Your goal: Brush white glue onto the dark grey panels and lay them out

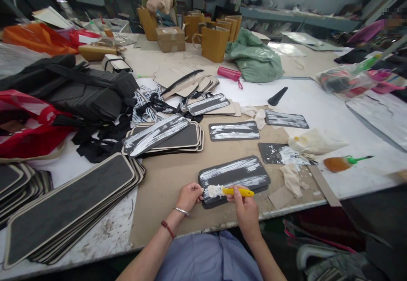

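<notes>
My right hand (247,212) grips the yellow handle of a glue brush (219,191), whose bristles are caked in white paste. The brush lies over the near left part of a dark rounded panel (235,175) streaked with white along its long sides. Another dark panel shows under its near edge. With closed fingertips, my left hand (190,196) pinches the panel's left edge. Beyond it lie more streaked panels (234,131), (286,119). To the right, a paste-smeared dark board (275,153) sits beside a pale plastic bag (318,141).
Stacked dark panels with light borders (73,200) cover the left. An orange bottle with a green nozzle (338,164) lies right, near crumpled scraps (291,179). Farther back are a pink pouch (229,73), a green bag (254,56), mustard bags (214,43) and a person (159,1).
</notes>
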A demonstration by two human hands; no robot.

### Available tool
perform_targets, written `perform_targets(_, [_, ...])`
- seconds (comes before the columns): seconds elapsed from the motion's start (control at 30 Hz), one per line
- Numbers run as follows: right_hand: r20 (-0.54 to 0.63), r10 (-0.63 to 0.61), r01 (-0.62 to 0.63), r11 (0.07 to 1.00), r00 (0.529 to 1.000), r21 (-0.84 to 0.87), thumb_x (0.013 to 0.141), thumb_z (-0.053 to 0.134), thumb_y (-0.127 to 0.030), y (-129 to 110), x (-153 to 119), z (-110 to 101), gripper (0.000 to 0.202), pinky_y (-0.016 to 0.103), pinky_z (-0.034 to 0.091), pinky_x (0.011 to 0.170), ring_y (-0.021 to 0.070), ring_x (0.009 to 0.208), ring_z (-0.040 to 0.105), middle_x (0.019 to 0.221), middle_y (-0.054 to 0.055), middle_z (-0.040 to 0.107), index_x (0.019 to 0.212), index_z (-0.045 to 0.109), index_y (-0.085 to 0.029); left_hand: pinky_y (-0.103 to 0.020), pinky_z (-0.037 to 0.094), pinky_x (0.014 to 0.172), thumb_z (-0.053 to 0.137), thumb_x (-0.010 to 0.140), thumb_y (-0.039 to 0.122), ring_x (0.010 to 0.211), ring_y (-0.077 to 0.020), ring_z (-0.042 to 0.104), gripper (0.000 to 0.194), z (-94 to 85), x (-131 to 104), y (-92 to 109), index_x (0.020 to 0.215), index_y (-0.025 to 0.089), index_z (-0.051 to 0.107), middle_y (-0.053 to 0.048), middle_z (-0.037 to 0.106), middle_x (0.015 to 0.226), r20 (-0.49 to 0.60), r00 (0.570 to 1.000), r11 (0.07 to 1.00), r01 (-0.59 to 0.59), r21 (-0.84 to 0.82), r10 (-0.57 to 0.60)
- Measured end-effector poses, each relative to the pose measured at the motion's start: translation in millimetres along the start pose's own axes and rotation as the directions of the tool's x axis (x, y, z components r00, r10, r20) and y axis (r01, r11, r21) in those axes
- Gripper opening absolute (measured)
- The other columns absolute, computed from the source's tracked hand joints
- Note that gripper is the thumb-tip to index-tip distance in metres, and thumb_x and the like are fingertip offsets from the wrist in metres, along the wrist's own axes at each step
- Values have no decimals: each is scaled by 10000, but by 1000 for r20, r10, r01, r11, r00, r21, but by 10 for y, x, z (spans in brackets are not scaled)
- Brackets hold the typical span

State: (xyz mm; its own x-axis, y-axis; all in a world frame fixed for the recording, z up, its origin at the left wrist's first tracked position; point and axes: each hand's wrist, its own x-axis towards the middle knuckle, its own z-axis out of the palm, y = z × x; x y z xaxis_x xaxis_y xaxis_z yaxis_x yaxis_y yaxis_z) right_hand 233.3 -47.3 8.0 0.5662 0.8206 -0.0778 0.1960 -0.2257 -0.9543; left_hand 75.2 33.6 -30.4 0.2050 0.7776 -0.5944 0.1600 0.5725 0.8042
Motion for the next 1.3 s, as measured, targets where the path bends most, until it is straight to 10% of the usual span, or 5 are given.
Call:
perform_targets(0.13, [-197, -91, 62, 987, 976, -151, 815, 462, -507, -59, 68, -295, 363, 346, 528, 664, 189, 645, 631, 863, 94, 636, 898, 553, -165, -194, 297, 394, 563, 505, 329, 355, -74, 410, 169, 6, -8, 28, 518, 178, 490, 28, 512, 380, 12, 1000, 998, -22, 52, 21])
perform_targets(0.37, [-87, 36, -34, 999, 996, 29, 822, 453, -493, 94, 57, -402, 356, 335, 538, 605, 186, 633, 629, 889, 100, 644, 872, 560, -157, -203, 293, 405, 556, 484, 404, 395, -81, 392, 234, 16, -75, 90, 505, 201, 441, 62, 453, 418, 5, 996, 987, -91, 129, 91])
perform_targets(0.67, [-469, -132, -45, 937, 873, -347, 809, 406, -571, 240, 648, -1424, 472, 343, 506, 669, 204, 619, 636, 775, 93, 657, 904, 571, -138, -211, 317, 420, 590, 504, 472, 427, -92, 378, 314, 76, -118, 72, 490, 195, 442, 55, 436, 432, -18, 990, 969, -134, 207, 141])
perform_targets(0.97, [110, -606, 580, 668, 787, -466, 877, 423, -190, 78, 358, -925, 246, 322, 512, 808, 180, 932, 597, 967, 79, 640, 1098, 530, -199, -229, 397, 469, 648, 442, 649, 489, -137, 473, 492, 4, -131, 39, 536, 176, 553, 23, 502, 480, -25, 990, 955, -131, 266, 142])
perform_targets(1.3, [224, -640, 662, 606, 735, -441, 844, 430, -107, 9, 359, -752, 267, 327, 526, 781, 196, 918, 597, 957, 112, 636, 1083, 533, -169, -228, 446, 547, 670, 447, 624, 548, -155, 524, 459, 19, -139, 35, 542, 180, 596, 12, 550, 527, -36, 985, 943, -150, 299, 168])
